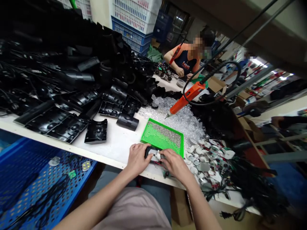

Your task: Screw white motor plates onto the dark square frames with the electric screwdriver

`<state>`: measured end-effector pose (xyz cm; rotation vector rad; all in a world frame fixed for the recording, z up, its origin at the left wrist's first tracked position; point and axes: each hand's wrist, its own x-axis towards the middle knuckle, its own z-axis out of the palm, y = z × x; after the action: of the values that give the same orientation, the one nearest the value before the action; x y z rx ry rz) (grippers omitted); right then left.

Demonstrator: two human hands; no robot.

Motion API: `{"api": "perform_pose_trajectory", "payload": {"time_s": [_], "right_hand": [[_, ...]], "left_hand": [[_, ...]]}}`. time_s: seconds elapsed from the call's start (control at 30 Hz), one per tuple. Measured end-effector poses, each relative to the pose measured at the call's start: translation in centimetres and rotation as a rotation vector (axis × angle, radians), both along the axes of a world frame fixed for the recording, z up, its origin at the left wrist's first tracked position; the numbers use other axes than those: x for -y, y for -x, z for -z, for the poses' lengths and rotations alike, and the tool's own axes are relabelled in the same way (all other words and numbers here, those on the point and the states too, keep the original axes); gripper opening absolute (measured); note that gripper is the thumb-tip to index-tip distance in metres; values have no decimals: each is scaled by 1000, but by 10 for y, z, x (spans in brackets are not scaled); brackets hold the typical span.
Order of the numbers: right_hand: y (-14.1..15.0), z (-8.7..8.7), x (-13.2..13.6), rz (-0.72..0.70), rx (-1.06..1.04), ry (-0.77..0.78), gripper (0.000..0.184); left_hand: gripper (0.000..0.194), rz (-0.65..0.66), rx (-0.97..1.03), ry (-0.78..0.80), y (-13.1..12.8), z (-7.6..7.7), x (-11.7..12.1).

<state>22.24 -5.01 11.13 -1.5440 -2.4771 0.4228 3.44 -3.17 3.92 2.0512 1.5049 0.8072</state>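
A black plastic housing (pixel 148 150) lies at the front edge of the white table, between my two hands. My left hand (pixel 137 159) grips its left side, the thumb on top. The fingers of my right hand (pixel 174 163) are pinched on a small white part (pixel 158 154) against the inside of the housing. Thin reddish wires show below it. Just beyond my hands is a green perforated tray (pixel 146 136) of small metal screws (pixel 171 135). An orange electric screwdriver (pixel 184 99) hangs above the tray on a black cable.
Black half-shells (pixel 96 131) stand and lie to the left, with a large heap behind. Clear plastic pieces (pixel 189 119) and wired white discs (pixel 203 159) are piled right. A blue crate (pixel 51 179) sits below left. A co-worker (pixel 185 60) sits across the table.
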Motion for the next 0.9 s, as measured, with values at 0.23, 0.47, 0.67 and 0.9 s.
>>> {"api": "perform_pose_trajectory", "payload": {"time_s": [0.23,0.47,0.67,0.9], "right_hand": [[13,-7,-11,-272,237,-90,31],[11,12,-10,-223,132,-114,32],[9,19,-8,-118,-222,21,45],[-30,-9,0,348,-541,-232,38]], "left_hand": [[43,101,6,57,8,-4,1],[46,149,-12,72,10,-5,4],[43,131,-30,43,9,-1,6],[44,119,37,-85,15,-7,5]]}}
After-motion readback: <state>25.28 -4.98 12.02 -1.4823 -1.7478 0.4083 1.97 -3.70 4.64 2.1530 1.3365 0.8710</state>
